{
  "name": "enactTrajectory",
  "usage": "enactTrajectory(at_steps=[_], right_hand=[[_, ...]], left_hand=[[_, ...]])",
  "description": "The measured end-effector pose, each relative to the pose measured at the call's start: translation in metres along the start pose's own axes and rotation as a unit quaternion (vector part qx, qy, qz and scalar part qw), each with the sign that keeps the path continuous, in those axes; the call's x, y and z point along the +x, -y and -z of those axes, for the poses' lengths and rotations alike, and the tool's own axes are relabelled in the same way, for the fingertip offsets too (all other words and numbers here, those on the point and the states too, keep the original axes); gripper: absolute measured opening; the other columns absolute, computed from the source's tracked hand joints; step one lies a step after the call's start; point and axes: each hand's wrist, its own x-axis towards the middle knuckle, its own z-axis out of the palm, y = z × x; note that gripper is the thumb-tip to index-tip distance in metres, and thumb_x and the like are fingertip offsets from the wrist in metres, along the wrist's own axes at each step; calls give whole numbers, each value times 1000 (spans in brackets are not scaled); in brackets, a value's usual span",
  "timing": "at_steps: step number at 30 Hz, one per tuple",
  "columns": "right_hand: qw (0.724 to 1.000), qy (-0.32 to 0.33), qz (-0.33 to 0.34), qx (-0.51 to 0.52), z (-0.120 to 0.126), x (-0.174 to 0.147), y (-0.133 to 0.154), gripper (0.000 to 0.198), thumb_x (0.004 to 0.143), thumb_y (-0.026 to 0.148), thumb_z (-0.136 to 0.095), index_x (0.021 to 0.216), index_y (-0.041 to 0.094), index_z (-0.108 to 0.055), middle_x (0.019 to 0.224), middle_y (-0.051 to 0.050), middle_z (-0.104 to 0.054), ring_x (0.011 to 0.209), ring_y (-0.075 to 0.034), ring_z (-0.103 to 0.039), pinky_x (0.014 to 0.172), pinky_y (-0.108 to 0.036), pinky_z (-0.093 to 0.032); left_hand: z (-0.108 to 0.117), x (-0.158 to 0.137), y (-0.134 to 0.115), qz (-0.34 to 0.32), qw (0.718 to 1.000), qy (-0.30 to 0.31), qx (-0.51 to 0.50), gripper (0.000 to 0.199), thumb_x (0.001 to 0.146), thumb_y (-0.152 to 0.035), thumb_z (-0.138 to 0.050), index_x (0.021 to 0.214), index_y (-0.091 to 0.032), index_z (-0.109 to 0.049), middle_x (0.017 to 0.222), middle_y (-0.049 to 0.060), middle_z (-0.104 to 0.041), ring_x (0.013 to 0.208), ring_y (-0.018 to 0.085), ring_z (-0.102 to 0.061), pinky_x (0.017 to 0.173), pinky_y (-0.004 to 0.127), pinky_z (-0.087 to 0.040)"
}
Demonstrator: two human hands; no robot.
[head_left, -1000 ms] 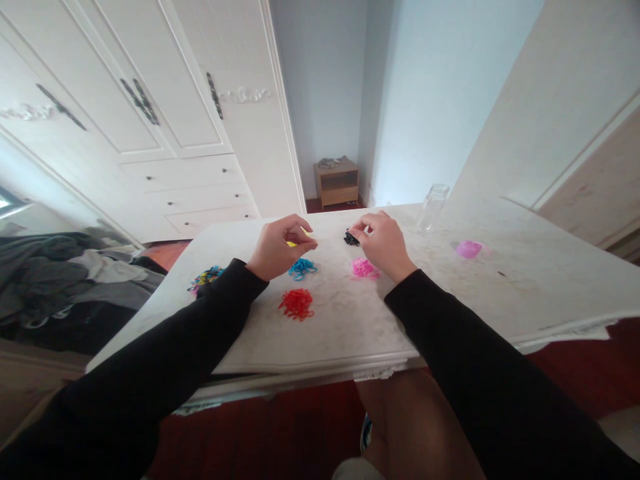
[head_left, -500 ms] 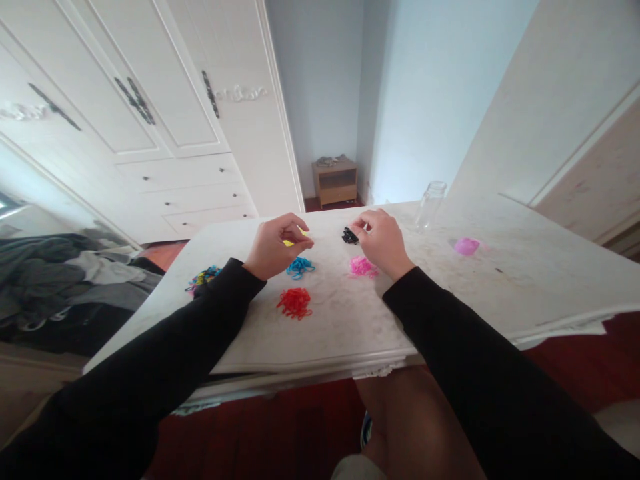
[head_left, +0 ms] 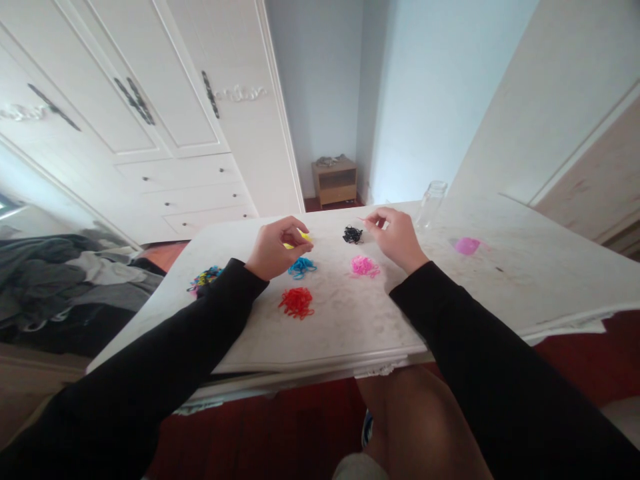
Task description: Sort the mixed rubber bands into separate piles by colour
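My right hand (head_left: 395,233) pinches a thin pinkish-red rubber band (head_left: 362,219) at its fingertips, just right of the black rubber band pile (head_left: 353,235). Below it lies a pink pile (head_left: 365,267). My left hand (head_left: 280,248) is closed in a pinch; anything between its fingertips is too small to make out. Partly hidden behind that hand is a yellow pile (head_left: 305,237). Blue bands (head_left: 301,268) lie just under its fingers, with a red pile (head_left: 297,303) nearer me. Beside my left sleeve sits a mixed-colour heap (head_left: 206,280), partly covered.
A clear glass bottle (head_left: 431,205) stands at the back right of the white table (head_left: 330,333). A pink balloon (head_left: 467,246) lies on the right side. Dark and grey clothes (head_left: 100,280) are heaped left of the table, and white wardrobes (head_left: 190,133) stand behind.
My right hand has moved right and slightly up, away from the black pile, uncovering it; a pinkish-red band now shows at its fingertips. My left hand has barely moved.
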Motion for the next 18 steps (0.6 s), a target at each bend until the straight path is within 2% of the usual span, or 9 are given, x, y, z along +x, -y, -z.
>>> enactTrajectory(at_steps=[3, 8, 18], right_hand=[[999, 44, -5, 26, 6, 2, -1, 13, 79, 28, -66, 72, 18, -70, 74, -4, -71, 69, -17, -58, 68, -32, -43], [982, 179, 0, 65, 16, 1, -7, 15, 75, 31, -70, 75, 17, -77, 69, -2, -69, 64, -14, -56, 63, -30, -39], [960, 268, -11, 85, 32, -2, 0, 12, 69, 28, -70, 71, 18, -75, 65, 0, -65, 61, -13, -51, 59, -29, -37]], left_hand=[[1, -1, 2, -1, 1000, 2, -2, 25, 70, -23, -84, 87, -17, -66, 67, 2, -74, 63, 18, -75, 62, 28, -63], [0, -1, 4, -6, 1000, 9, 1, 24, 71, -21, -83, 88, -17, -65, 68, 2, -74, 64, 18, -75, 63, 27, -63], [0, -3, 5, -7, 1000, 18, 6, 24, 72, -21, -82, 89, -17, -66, 68, 2, -74, 63, 17, -74, 62, 26, -62]])
